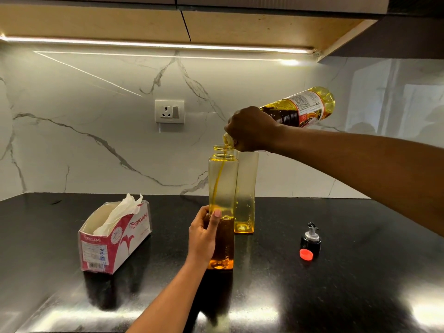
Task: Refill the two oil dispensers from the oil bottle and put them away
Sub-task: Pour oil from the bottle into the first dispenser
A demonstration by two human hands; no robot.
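Closest to the camera is the left hand (203, 233), which grasps the lower half of the tall square dispenser of yellow transparent plastic (222, 188), thumb on its front face, and steadies it upright on the black polished stone counter (360, 284). Above this dispenser's open neck the right hand (252, 129) is wrapped round the shoulder of the clear plastic oil bottle with a printed label (302, 109). The bottle is tilted with its base up and to the right, and a thin stream of golden oil (219, 174) falls into the neck. Oil fills about the lower third of the dispenser. Just behind it to the right stands the second yellow dispenser of the same shape (246, 188), almost empty; its top is hidden behind the right hand. Well apart to the right lies a black pourer stopper with a metal spout (310, 239), and a small red screw cap (306, 255) is just in front of it. To the left of the dispenser is a pink and white tissue box (115, 241). I judge the dispenser to be light, thin-walled and easy to tip because it is tall and narrow. The flat sides low down, as now, seem the best place to hold it, and any spilled oil would make them slippery. The bottle looks soft, so a hard squeeze could make the oil surge.
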